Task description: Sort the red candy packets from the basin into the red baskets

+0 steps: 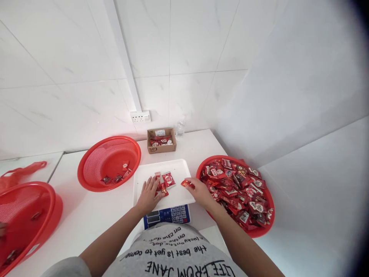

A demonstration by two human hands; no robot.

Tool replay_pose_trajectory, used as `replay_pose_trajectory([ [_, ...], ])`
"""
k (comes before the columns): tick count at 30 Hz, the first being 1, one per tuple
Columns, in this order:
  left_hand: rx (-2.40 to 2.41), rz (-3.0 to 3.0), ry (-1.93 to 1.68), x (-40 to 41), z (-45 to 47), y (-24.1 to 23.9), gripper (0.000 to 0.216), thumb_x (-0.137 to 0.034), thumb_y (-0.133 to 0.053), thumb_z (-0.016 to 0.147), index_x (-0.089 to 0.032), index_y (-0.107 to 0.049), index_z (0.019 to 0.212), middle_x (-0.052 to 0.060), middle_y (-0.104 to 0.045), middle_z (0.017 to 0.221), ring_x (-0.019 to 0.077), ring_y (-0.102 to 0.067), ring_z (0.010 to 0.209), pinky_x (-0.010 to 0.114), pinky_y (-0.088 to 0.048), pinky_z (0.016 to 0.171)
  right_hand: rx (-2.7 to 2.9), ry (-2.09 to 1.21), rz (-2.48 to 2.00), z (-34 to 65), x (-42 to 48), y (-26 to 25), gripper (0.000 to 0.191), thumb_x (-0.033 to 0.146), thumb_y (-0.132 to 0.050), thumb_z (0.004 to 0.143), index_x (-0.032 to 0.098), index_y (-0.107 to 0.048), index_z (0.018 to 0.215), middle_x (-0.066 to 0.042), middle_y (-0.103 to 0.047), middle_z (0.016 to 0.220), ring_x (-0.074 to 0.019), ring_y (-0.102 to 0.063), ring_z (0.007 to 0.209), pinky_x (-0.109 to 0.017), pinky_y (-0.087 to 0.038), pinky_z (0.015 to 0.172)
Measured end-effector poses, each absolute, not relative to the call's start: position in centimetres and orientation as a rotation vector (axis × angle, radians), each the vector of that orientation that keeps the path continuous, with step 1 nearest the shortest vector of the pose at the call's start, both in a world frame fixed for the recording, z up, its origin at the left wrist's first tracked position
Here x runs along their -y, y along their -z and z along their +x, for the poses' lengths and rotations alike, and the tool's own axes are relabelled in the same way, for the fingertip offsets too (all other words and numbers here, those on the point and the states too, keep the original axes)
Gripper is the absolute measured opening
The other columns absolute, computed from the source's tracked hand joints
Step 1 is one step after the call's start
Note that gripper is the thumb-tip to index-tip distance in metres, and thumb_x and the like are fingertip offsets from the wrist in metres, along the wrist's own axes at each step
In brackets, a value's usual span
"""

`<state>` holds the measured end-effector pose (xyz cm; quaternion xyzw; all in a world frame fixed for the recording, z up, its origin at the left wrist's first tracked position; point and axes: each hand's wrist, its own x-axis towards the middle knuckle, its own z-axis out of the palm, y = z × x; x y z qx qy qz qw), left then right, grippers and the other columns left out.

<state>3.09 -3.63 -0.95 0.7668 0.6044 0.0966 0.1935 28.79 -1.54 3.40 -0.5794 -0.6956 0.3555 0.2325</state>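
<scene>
On the white tray (179, 166) of a weighing scale (152, 219) lie several small red packets, among them a flat one with a pale round print (168, 179). My left hand (147, 195) rests over some of these, fingers stretched out and thumb apart. Parts of the packets under it are hidden. My right hand (199, 193) pinches a small red packet (186, 183) between thumb and fingers above the tray's right edge. Close beside that hand stands a red basket (266, 227) heaped with red snack packets (230, 184).
Left of the tray is a red basket (86, 161) with a few packets. Behind stands a cardboard box (161, 149) holding packets, beside a clear plastic item (180, 128). Another red basket (49, 200) and a red plastic bag (25, 171) are at far left. A wall rises behind.
</scene>
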Motion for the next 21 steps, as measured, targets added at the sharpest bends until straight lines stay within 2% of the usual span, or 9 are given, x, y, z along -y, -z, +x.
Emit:
replay_pose_trajectory([
  [4, -1.656, 2.166, -0.352, 3.6, 2.7, 0.6, 0.068, -0.045, -0.054, 0.081, -0.024, -0.028, 0.140, 0.011, -0.031, 0.146, 0.0283, -0.025, 0.135, 0.048, -0.025, 0.107, 2.059, -0.985, -1.526, 25.8, 2.3, -2.9, 0.038, 0.016, -0.047, 0.081, 0.021, -0.057, 0.118, -0.007, -0.059, 0.119, -0.0188, -0.053, 0.111, -0.034, -0.040, 0.098],
  [7, -1.682, 2.115, -0.351, 3.9, 2.3, 0.2, 0.067, -0.036, -0.058, 0.077, -0.024, -0.032, 0.138, 0.010, -0.037, 0.142, 0.0267, -0.036, 0.129, 0.044, -0.032, 0.104, 2.143, -0.913, -1.517, 25.3, 2.8, -2.5, 0.037, 0.017, -0.049, 0.081, 0.021, -0.058, 0.117, -0.007, -0.059, 0.119, -0.0193, -0.051, 0.113, -0.035, -0.038, 0.100],
  [11, -1.782, 1.990, -0.296, 4.3, 2.0, -0.6, 0.058, -0.022, -0.054, 0.078, -0.022, -0.038, 0.134, 0.009, -0.047, 0.132, 0.0248, -0.044, 0.121, 0.041, -0.036, 0.101, 2.129, -0.855, -1.568, 26.4, 3.2, -2.0, 0.034, 0.020, -0.044, 0.084, 0.020, -0.060, 0.114, -0.007, -0.060, 0.118, -0.0196, -0.052, 0.112, -0.036, -0.038, 0.100],
  [14, -1.810, 1.929, -0.319, 4.1, 1.8, -0.8, 0.054, -0.020, -0.051, 0.079, -0.023, -0.041, 0.132, 0.008, -0.052, 0.123, 0.0232, -0.049, 0.115, 0.039, -0.039, 0.098, 2.032, -0.759, -1.610, 28.2, 3.3, -1.6, 0.033, 0.022, -0.041, 0.085, 0.019, -0.061, 0.111, -0.009, -0.061, 0.115, -0.0198, -0.053, 0.110, -0.037, -0.039, 0.099],
  [18, -1.866, 1.903, -0.372, 3.3, 1.3, -0.9, 0.051, -0.022, -0.051, 0.080, -0.022, -0.043, 0.131, 0.009, -0.051, 0.122, 0.0238, -0.049, 0.114, 0.039, -0.040, 0.098, 1.924, -0.578, -1.702, 31.2, 2.9, -1.6, 0.033, 0.023, -0.040, 0.085, 0.019, -0.062, 0.109, -0.010, -0.061, 0.113, -0.0216, -0.053, 0.108, -0.040, -0.040, 0.098],
  [21, -1.827, 1.915, -0.419, 2.5, 1.3, -1.0, 0.054, -0.015, -0.046, 0.079, -0.021, -0.041, 0.132, 0.009, -0.047, 0.128, 0.0226, -0.047, 0.118, 0.038, -0.039, 0.101, 1.891, -0.414, -1.822, 33.3, 2.3, -1.8, 0.035, 0.023, -0.038, 0.085, 0.017, -0.060, 0.112, -0.012, -0.058, 0.119, -0.0235, -0.048, 0.114, -0.043, -0.037, 0.099],
])
